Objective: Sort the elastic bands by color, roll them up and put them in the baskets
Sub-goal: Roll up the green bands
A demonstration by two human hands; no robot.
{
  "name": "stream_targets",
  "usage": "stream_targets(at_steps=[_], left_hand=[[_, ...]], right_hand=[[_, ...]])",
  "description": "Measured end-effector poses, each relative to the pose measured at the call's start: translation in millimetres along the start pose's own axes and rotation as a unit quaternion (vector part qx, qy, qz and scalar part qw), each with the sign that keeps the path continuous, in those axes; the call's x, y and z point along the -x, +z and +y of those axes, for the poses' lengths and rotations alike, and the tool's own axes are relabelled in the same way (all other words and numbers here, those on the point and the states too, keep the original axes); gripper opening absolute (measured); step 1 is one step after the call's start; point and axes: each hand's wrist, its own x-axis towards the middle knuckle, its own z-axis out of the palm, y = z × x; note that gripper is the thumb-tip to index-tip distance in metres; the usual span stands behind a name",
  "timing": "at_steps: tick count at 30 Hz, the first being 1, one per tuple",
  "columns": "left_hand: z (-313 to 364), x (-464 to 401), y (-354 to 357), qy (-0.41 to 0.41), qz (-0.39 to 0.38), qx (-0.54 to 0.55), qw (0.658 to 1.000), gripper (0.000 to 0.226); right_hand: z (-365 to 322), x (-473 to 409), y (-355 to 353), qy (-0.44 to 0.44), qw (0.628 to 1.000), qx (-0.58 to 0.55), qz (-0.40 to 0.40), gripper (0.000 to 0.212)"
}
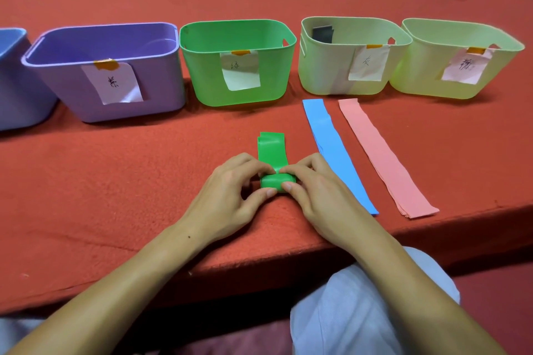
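Right now both hands work the green band point(272, 153) near the table's point(115, 181) front edge. The left hand point(227, 196) and right hand point(314, 190) each pinch the rolled end with thumb and curled fingers, fingers clamped on the roll, while the unrolled tail lies flat, pointing toward the green basket point(239, 63). Just right of the hands, a blue band point(334, 150) and a pink band point(383, 155) lie flat side by side, apart from each other. Along the back stands a row of labelled baskets: purple basket point(106, 72), green, then two pale yellow-green ones, the nearer point(346, 57) holding something dark.
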Motion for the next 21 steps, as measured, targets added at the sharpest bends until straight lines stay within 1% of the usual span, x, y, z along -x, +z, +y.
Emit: stream_targets(at_steps=[3, 9, 11, 13, 14, 17, 21], left_hand=[[-1.7, 0.2, 1.6, -0.028, 0.002, 0.018, 0.999, 0.027], [-3.7, -0.9, 2.5, -0.029, 0.001, 0.008, 1.0, 0.027], [-0.8, -0.2, 1.7, -0.025, -0.001, -0.004, 1.0, 0.033], [1.2, 0.5, -0.1, -0.02, -0.003, -0.006, 1.0, 0.045], [1.5, 0.3, -1.0, -0.018, -0.004, -0.001, 1.0, 0.045], [-0.6, -0.8, -2.4, 0.0, 0.009, 0.001, 1.0, 0.031], [-2.3, -0.5, -0.7, -0.009, 0.018, 0.02, 1.0, 0.028]], right_hand=[[-1.3, 2.6, 0.5, -0.018, 1.0, -0.011, -0.002, 0.039], [-2.0, -4.5, 4.2, -0.016, 1.0, -0.009, 0.018, 0.032], [-1.3, -6.3, 3.0, -0.019, 1.0, -0.006, 0.011, 0.032], [-0.5, -5.6, 1.8, -0.017, 1.0, 0.0, -0.004, 0.032], [0.2, -4.2, 1.2, -0.014, 1.0, 0.005, -0.014, 0.033], [1.4, 0.0, 0.4, -0.01, 0.999, 0.016, -0.042, 0.034], [0.4, -1.8, 0.9, 0.001, 0.999, 0.026, -0.039, 0.034]])
